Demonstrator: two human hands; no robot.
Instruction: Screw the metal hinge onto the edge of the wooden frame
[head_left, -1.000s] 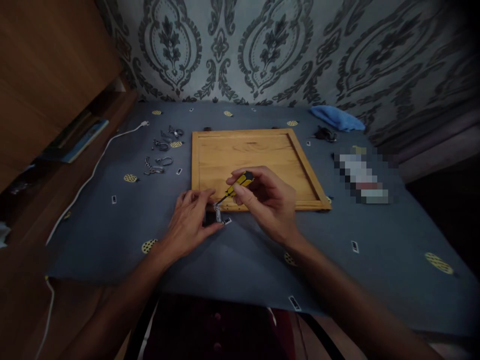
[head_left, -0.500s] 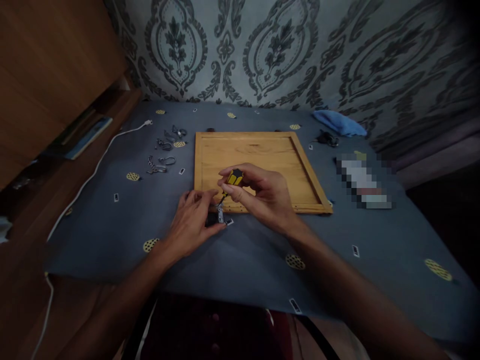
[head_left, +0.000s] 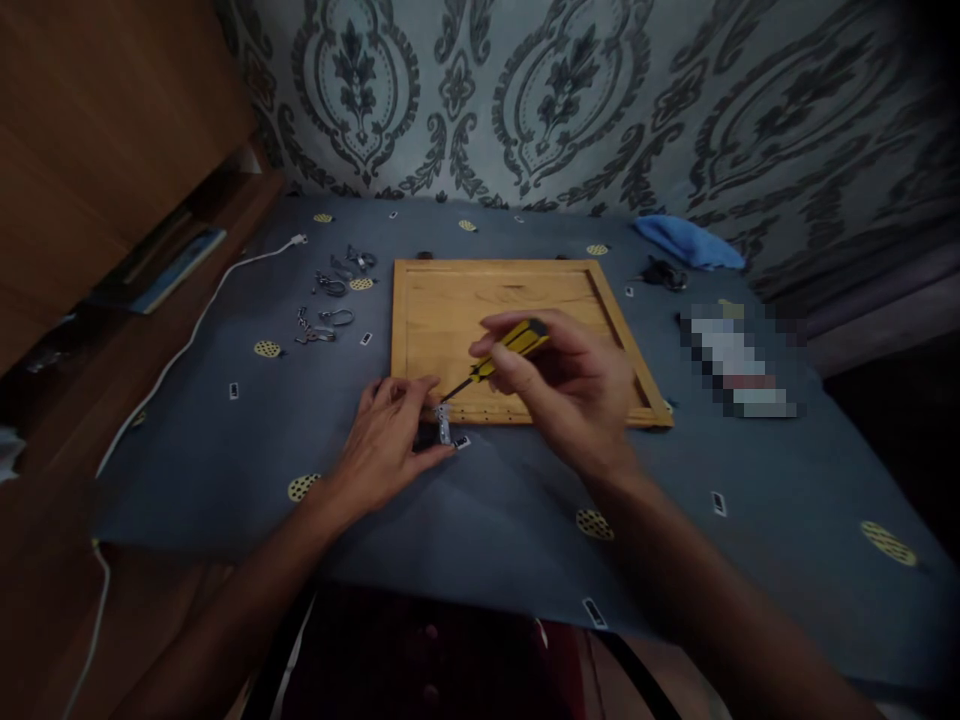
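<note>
A shallow wooden box or framed panel (head_left: 450, 320) lies on the cloth-covered surface, small holes along its near edge. At that edge's left end is a small metal bracket, seemingly a hinge or latch (head_left: 444, 426). My left hand (head_left: 386, 435) is closed around it, thumb below and fingers on the frame. In my right hand (head_left: 574, 385) is a yellow and black screwdriver (head_left: 521, 345), slanted with its tip pointing down-left close to the bracket's top. Whether the tip touches a screw is too small to tell.
Several small metal chain or hook pieces (head_left: 330, 320) lie to the left. A white cable (head_left: 217, 290) runs along the left side. Back right are a blue cloth (head_left: 690, 243) and a black bundled item (head_left: 664, 274); a pixelated object (head_left: 742, 365) lies at right. A patterned wall rises behind.
My right hand has moved right and tipped the screwdriver from steep to a lower slant, its handle now further right. My left hand stays at the bracket.
</note>
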